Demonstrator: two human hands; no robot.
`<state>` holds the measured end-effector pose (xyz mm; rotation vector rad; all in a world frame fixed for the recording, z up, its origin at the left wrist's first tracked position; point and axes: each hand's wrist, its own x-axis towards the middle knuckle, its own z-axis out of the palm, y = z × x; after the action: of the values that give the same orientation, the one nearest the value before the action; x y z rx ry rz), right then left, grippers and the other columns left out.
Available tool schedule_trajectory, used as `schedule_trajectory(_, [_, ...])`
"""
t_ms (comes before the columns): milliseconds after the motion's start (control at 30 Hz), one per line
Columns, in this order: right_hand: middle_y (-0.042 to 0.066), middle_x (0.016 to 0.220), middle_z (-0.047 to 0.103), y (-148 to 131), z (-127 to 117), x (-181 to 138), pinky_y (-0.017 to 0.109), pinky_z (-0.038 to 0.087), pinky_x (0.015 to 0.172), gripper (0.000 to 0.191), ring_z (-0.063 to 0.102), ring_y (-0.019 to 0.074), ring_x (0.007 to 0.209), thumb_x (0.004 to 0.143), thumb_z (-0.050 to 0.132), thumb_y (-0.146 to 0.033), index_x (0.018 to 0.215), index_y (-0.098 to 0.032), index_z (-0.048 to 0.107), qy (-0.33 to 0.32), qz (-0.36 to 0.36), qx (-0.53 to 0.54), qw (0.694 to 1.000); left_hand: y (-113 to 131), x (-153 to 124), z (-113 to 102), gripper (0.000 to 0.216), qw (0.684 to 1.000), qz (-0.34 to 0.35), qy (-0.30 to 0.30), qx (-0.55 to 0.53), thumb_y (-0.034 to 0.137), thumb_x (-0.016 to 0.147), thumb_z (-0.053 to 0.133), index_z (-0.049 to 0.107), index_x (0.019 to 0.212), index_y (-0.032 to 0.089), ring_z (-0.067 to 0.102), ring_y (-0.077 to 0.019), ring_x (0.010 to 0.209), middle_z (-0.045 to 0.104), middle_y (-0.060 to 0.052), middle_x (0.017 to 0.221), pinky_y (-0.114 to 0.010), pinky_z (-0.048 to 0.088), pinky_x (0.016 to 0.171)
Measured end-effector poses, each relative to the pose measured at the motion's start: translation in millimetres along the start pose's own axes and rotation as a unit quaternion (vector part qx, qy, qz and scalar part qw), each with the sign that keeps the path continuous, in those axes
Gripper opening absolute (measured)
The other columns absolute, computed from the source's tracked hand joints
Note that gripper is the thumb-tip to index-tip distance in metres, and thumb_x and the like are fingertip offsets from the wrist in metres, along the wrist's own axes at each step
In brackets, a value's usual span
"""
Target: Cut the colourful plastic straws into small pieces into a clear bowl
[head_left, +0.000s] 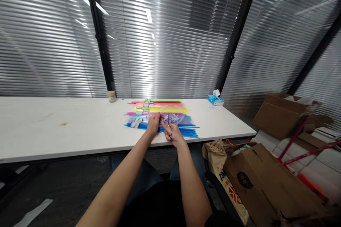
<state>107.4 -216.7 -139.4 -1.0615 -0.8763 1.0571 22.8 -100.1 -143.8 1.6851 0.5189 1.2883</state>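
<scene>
Slatted blinds (pixel 170 49) fill the background behind a long white worktop (pixel 66 127); a jar (pixel 111 97) stands beyond the hands to the left, a tissue pack (pixel 215 100) beyond them to the right. The relation that counts is how closely the scissors (pixel 168 120), the fingertips of the left hand (pixel 153 123) and the clear bowl (pixel 180 111) are gathered. The scissors' long axis points away from the person, its blades just right of the left fingertips and overlapping the bowl's near side from this viewpoint; whether they touch it I cannot tell. The bowl, with small coloured pieces inside, lies directly beyond the right hand (pixel 173 134) and to the right of the left hand. Bundles of slender coloured sticks (pixel 160 110) run crosswise, left to right, with the blue sticks (pixel 189 132) nearest the person, passing beneath the hands.

The right hand is curled around the scissors' handles; the blades look nearly together. The left hand has its fingers drawn inward, but whether they pinch something thin is too small to tell.
</scene>
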Motion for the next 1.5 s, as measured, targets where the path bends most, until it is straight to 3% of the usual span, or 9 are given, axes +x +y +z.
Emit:
schedule_trajectory(400, [-0.012, 0.048, 0.04, 2.3, -1.1, 2.2, 0.021, 0.01, 0.035, 0.051, 0.029, 0.003, 0.032, 0.068, 0.087, -0.063, 0.075, -0.019, 0.061, 0.003, 0.001, 0.003, 1.0, 0.5, -0.3, -0.2, 0.059, 1.0, 0.003, 0.002, -0.001, 0.071, 0.088, 0.049, 0.065, 0.064, 0.019, 0.042, -0.0153, 0.049, 0.045, 0.002, 0.051, -0.031, 0.032, 0.05])
schedule_trajectory(967, [-0.012, 0.045, 0.041, 3.1, 0.2, 1.2, 0.019, 0.011, 0.033, 0.04, 0.026, 0.0023, 0.032, 0.075, 0.088, -0.049, 0.075, -0.017, 0.064, 0.011, 0.006, 0.009, 1.0, 1.0, -0.4, 0.2, 0.061, 1.0, 0.006, -0.004, -0.002, 0.072, 0.089, 0.047, 0.065, 0.065, 0.019, 0.042, -0.0149, 0.047, 0.042, 0.003, 0.047, -0.031, 0.032, 0.048])
schedule_trajectory(1267, [-0.012, 0.047, 0.042, -1.1, -0.9, 1.3, 0.019, 0.013, 0.033, 0.058, 0.029, 0.0017, 0.03, 0.069, 0.083, -0.071, 0.078, -0.016, 0.066, -0.016, 0.026, 0.019, 0.999, 5.3, -1.4, 1.1, 0.06, 1.0, 0.01, 0.006, -0.003, 0.071, 0.089, 0.047, 0.064, 0.066, 0.019, 0.041, -0.0143, 0.048, 0.046, 0.002, 0.051, -0.031, 0.031, 0.051])
schedule_trajectory(1500, [-0.013, 0.046, 0.041, 0.9, 0.6, 1.7, 0.019, 0.011, 0.033, 0.06, 0.029, 0.0014, 0.03, 0.063, 0.086, -0.071, 0.075, -0.018, 0.06, -0.018, 0.018, 0.008, 1.0, 4.7, -1.5, 0.9, 0.061, 1.0, 0.013, 0.0, 0.009, 0.073, 0.088, 0.048, 0.065, 0.065, 0.019, 0.044, -0.0155, 0.05, 0.046, 0.002, 0.051, -0.031, 0.033, 0.052])
